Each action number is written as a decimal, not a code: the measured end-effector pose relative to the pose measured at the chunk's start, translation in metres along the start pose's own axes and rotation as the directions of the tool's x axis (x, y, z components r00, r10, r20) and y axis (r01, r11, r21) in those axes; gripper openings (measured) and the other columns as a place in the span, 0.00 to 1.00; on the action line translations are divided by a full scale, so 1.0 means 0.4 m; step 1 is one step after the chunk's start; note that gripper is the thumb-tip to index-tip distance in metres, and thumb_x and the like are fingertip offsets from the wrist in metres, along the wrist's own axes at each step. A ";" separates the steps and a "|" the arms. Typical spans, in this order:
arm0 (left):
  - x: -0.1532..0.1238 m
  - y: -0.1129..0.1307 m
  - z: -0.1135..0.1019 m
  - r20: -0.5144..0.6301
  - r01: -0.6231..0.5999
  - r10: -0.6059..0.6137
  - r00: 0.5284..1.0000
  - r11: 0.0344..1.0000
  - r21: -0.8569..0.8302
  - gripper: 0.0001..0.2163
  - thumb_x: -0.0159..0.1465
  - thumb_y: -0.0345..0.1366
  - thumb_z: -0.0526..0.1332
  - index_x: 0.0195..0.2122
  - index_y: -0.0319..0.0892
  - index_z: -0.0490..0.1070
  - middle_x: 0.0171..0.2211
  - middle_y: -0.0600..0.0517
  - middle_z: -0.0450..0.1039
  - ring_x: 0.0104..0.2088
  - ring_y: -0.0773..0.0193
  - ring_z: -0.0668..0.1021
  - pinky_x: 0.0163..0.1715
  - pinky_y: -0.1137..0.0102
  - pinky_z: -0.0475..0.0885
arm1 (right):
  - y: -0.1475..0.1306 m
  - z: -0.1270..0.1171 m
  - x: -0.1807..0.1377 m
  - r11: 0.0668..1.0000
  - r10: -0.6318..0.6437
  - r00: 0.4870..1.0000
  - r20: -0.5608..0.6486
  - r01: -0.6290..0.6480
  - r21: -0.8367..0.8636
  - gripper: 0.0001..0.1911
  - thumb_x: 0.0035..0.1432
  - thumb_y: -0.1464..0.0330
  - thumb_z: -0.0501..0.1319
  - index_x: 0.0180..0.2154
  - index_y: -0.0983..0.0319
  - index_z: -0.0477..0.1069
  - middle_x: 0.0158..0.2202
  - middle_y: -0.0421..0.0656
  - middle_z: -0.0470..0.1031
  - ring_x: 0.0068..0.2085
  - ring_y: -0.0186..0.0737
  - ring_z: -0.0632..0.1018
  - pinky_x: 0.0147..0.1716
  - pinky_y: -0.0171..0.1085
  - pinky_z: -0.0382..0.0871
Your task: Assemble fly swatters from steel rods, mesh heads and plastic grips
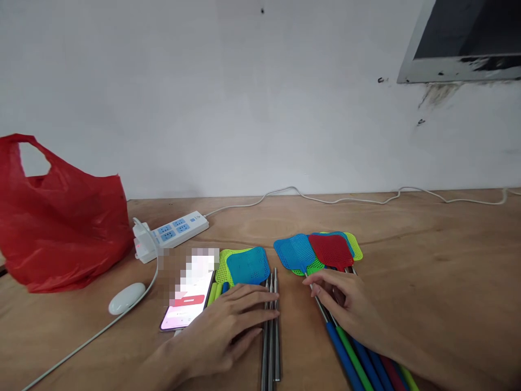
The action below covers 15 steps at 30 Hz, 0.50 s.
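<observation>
My left hand point(228, 326) lies flat on the wooden table point(427, 260), fingers stretched out over several bare metal rods point(272, 347). Just beyond its fingertips sit loose swatter heads, a blue one point(249, 265) on top of a yellow-green one point(223, 263). My right hand point(350, 309) rests with fingers bent on a bunch of assembled fly swatters point(321, 252), touching their thin metal shafts; it does not grip them. Their heads are blue, red, green and yellow, and their coloured handles point(358, 364) run toward me.
A lit phone point(188, 307) lies left of my left hand. Behind it are a white power strip point(171, 232) with its cable, a white oval device point(126, 297) and a red plastic bag point(61, 228). A white wall stands at the back.
</observation>
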<state>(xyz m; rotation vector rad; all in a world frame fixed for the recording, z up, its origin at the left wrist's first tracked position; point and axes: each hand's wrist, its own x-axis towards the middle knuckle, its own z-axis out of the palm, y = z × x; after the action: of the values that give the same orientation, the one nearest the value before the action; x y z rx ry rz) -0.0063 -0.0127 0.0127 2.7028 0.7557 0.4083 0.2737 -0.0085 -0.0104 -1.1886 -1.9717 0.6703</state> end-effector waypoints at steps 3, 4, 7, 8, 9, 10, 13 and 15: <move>0.001 0.002 0.009 0.052 -0.042 0.042 0.998 0.999 -0.009 0.27 0.66 0.23 0.55 0.64 0.51 0.64 0.63 0.53 0.67 0.63 0.55 0.68 0.62 0.57 0.65 | -0.005 -0.005 0.005 0.999 -0.023 0.999 -0.047 0.021 -0.045 0.09 0.65 0.67 0.57 0.38 0.56 0.76 0.24 0.38 0.72 0.22 0.36 0.67 0.21 0.36 0.54; 0.002 0.003 0.012 0.064 -0.048 0.048 0.997 0.999 -0.012 0.28 0.65 0.22 0.55 0.65 0.51 0.63 0.63 0.53 0.68 0.63 0.56 0.68 0.63 0.58 0.66 | -0.005 -0.006 0.006 0.998 -0.029 0.998 -0.056 0.026 -0.055 0.09 0.65 0.67 0.57 0.37 0.56 0.76 0.23 0.38 0.72 0.21 0.36 0.67 0.21 0.36 0.54; 0.001 0.003 0.016 0.074 -0.053 0.055 0.996 0.998 -0.021 0.28 0.65 0.21 0.55 0.64 0.50 0.64 0.61 0.54 0.69 0.63 0.57 0.69 0.63 0.59 0.66 | -0.006 -0.006 0.008 0.996 -0.033 0.997 -0.064 0.027 -0.085 0.09 0.65 0.67 0.57 0.36 0.57 0.76 0.23 0.38 0.72 0.21 0.36 0.67 0.20 0.36 0.53; 0.001 0.002 0.017 0.076 -0.057 0.059 0.995 0.998 -0.026 0.28 0.64 0.21 0.55 0.64 0.50 0.65 0.61 0.55 0.70 0.63 0.57 0.69 0.63 0.59 0.66 | -0.006 -0.006 0.009 0.995 -0.036 0.997 -0.065 0.029 -0.099 0.09 0.65 0.67 0.57 0.36 0.57 0.76 0.23 0.38 0.72 0.20 0.35 0.66 0.20 0.36 0.53; 0.001 0.002 0.017 0.077 -0.061 0.064 0.995 0.998 -0.033 0.28 0.64 0.20 0.55 0.63 0.50 0.66 0.60 0.56 0.71 0.63 0.58 0.69 0.62 0.59 0.67 | -0.005 -0.006 0.009 0.993 -0.043 0.997 -0.065 0.035 -0.116 0.09 0.65 0.68 0.57 0.36 0.57 0.76 0.23 0.39 0.73 0.20 0.35 0.66 0.20 0.36 0.53; 0.002 0.002 0.018 0.075 -0.066 0.069 0.995 0.997 -0.042 0.28 0.63 0.19 0.54 0.62 0.50 0.67 0.59 0.57 0.72 0.63 0.58 0.69 0.62 0.60 0.67 | -0.004 -0.005 0.009 0.990 -0.052 0.997 -0.061 0.043 -0.134 0.09 0.65 0.68 0.57 0.36 0.57 0.76 0.23 0.39 0.73 0.20 0.35 0.66 0.19 0.36 0.53; 0.005 0.004 0.019 0.045 -0.087 0.091 0.995 0.993 -0.080 0.28 0.63 0.18 0.54 0.61 0.51 0.69 0.59 0.57 0.73 0.62 0.60 0.71 0.62 0.61 0.68 | 0.000 -0.005 0.008 0.983 -0.081 0.996 -0.049 0.072 -0.171 0.09 0.65 0.69 0.56 0.37 0.57 0.75 0.25 0.39 0.74 0.20 0.35 0.67 0.20 0.36 0.54; 0.006 0.006 0.018 0.018 -0.092 0.094 0.995 0.992 -0.092 0.27 0.64 0.19 0.53 0.61 0.50 0.69 0.58 0.54 0.73 0.61 0.61 0.72 0.61 0.62 0.68 | 0.003 -0.004 0.007 0.981 -0.088 0.995 -0.043 0.079 -0.177 0.09 0.66 0.69 0.56 0.37 0.57 0.75 0.25 0.39 0.74 0.20 0.35 0.67 0.20 0.36 0.55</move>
<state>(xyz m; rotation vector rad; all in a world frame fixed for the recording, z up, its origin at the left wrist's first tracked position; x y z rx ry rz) -0.0006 -0.0150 0.0075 2.6594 0.5918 0.4231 0.2749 -0.0052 -0.0094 -1.2058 -2.0591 0.4269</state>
